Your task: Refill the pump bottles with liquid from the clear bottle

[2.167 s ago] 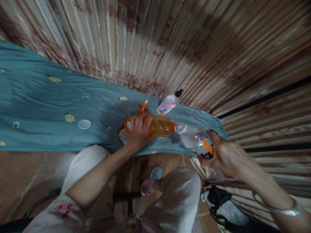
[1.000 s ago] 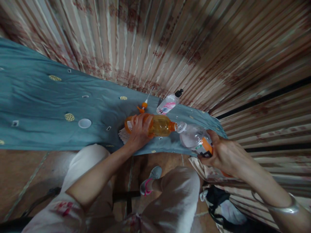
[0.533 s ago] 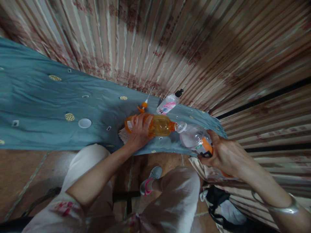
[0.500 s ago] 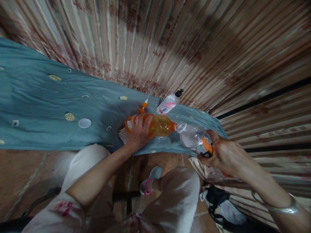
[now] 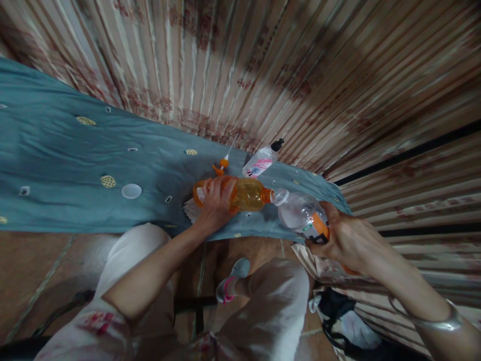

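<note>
My left hand (image 5: pixel 218 203) is wrapped round an orange pump bottle (image 5: pixel 250 194) that has no pump on it, its open neck pointing right. My right hand (image 5: pixel 343 235) grips a clear plastic bottle (image 5: pixel 298 210) with an orange and black label, tilted so its open mouth meets the orange neck. Whether liquid runs between the two mouths I cannot tell. Behind the orange bottle lies an orange pump head (image 5: pixel 223 163) with its thin tube. A clear pump bottle (image 5: pixel 260 161) with a pink label and black top is beside it.
A blue-green cloth (image 5: pixel 67 150) covers the table, with a small white lid or dish (image 5: pixel 131 191) at left. Pleated curtains (image 5: pixel 210 65) hang along the back and right. A black and white bag (image 5: pixel 349 321) is low at right.
</note>
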Action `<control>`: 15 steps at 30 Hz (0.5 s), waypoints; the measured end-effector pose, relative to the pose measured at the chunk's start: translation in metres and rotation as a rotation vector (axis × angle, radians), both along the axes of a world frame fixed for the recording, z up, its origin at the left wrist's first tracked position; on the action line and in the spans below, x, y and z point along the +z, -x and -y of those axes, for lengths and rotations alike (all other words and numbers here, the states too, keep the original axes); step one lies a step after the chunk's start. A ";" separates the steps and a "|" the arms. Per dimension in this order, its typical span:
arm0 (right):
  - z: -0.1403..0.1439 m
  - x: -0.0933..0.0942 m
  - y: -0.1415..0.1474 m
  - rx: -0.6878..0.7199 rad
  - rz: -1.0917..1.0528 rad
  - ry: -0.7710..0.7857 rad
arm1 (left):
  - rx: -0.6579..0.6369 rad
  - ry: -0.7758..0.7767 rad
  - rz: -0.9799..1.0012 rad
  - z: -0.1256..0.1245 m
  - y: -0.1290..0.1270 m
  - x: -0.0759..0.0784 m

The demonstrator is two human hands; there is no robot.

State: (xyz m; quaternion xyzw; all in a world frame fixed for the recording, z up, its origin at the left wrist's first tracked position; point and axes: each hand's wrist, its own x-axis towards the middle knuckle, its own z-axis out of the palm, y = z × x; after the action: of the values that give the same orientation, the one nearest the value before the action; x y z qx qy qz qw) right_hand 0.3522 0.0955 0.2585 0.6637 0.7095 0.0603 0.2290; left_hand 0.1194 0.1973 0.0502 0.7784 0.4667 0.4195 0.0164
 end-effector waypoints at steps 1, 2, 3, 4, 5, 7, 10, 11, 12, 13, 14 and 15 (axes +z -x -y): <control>0.000 0.002 0.002 -0.011 0.000 0.016 | -0.003 0.008 0.003 0.000 0.000 0.000; 0.000 0.003 0.003 -0.014 -0.002 0.026 | -0.005 0.014 0.007 0.000 0.000 0.000; 0.000 0.003 0.004 -0.015 -0.004 0.028 | -0.008 0.020 0.011 0.000 0.000 0.000; 0.000 0.003 0.004 -0.013 -0.007 0.028 | -0.009 0.026 0.015 -0.001 0.000 0.000; 0.000 0.003 0.003 -0.010 -0.012 0.024 | -0.010 0.029 0.018 -0.001 0.000 0.000; 0.000 0.000 -0.001 -0.006 -0.017 0.005 | -0.010 0.033 0.022 -0.001 0.000 0.001; 0.000 -0.006 -0.008 0.023 -0.024 -0.055 | -0.015 0.024 0.022 -0.001 0.001 0.001; 0.001 -0.008 -0.010 0.036 -0.026 -0.075 | -0.017 0.014 0.021 -0.001 0.000 0.001; 0.001 -0.010 -0.012 0.050 -0.029 -0.088 | -0.017 0.003 0.021 -0.001 0.000 0.001; 0.001 -0.011 -0.013 0.063 -0.031 -0.098 | -0.017 -0.008 0.022 -0.001 0.000 0.000; 0.001 -0.012 -0.014 0.075 -0.030 -0.103 | -0.017 -0.017 0.024 -0.001 0.000 0.000; 0.001 -0.012 -0.015 0.085 -0.028 -0.106 | -0.017 -0.022 0.023 -0.001 0.000 0.000</control>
State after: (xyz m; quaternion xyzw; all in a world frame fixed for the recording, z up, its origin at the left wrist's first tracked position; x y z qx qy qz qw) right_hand 0.3670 0.0944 0.2462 0.6449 0.7360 0.0982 0.1808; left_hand 0.1190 0.1980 0.0505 0.7776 0.4553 0.4333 0.0167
